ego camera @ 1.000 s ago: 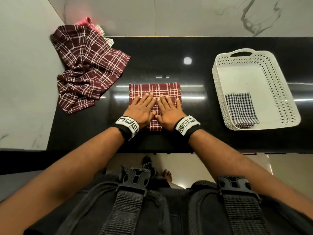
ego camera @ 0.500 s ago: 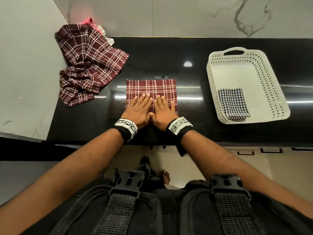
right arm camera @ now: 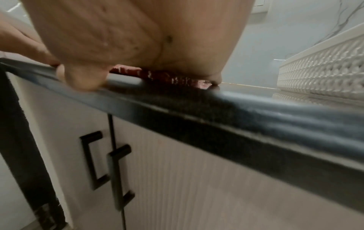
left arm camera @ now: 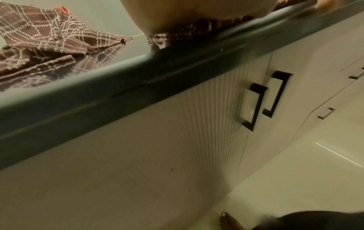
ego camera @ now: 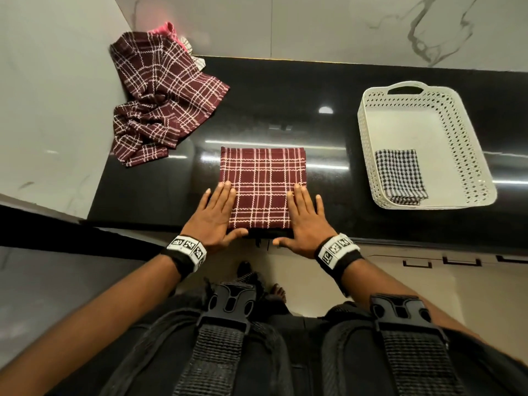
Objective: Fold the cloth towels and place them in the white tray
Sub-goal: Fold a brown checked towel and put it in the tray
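A folded maroon plaid towel lies square at the front edge of the black counter. My left hand lies flat with straight fingers on the towel's left edge. My right hand lies flat on its right edge, thumb over the counter lip. The white perforated tray stands at the right with a folded black-and-white checked towel in its near left corner. In the wrist views only my palms, a strip of the maroon towel and the counter edge show.
A crumpled maroon plaid towel lies heaped at the back left against the wall, with a pink cloth behind it. Cabinet doors with black handles are below the counter. Marble walls close the back and left.
Both hands have slid apart from the middle of the folded towel out to its left and right edges. The head view has shifted, so the scene sits lower and to the right.
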